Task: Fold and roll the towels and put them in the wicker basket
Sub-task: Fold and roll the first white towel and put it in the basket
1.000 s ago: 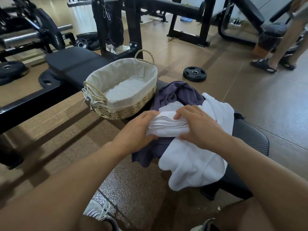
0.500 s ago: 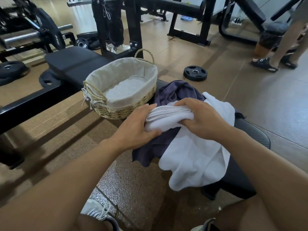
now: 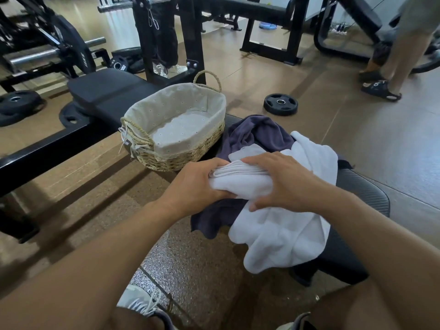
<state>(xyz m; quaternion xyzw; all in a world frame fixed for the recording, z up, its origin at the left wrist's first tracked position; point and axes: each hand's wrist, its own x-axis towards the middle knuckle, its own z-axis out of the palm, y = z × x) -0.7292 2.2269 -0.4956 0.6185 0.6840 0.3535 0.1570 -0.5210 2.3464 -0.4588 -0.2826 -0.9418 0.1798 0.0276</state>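
Note:
A white towel (image 3: pixel 281 229) lies on a dark bench, its upper part rolled into a thick roll (image 3: pixel 240 181). My left hand (image 3: pixel 192 186) grips the roll's left end, and my right hand (image 3: pixel 283 184) wraps over its right part. Under the white towel lies a crumpled purple towel (image 3: pixel 257 132). The wicker basket (image 3: pixel 176 129), lined with pale cloth and empty, stands on the bench just beyond my left hand.
The padded bench (image 3: pixel 366 196) carries basket and towels. A weight plate (image 3: pixel 280 104) lies on the floor behind. Black gym racks (image 3: pixel 190 34) and a second bench (image 3: pixel 104 89) stand at the back. A person's legs (image 3: pixel 392 75) are at far right.
The roll has been turned a little further and held slightly higher; my right hand has shifted over its top. The loose part of the white towel stays draped on the bench.

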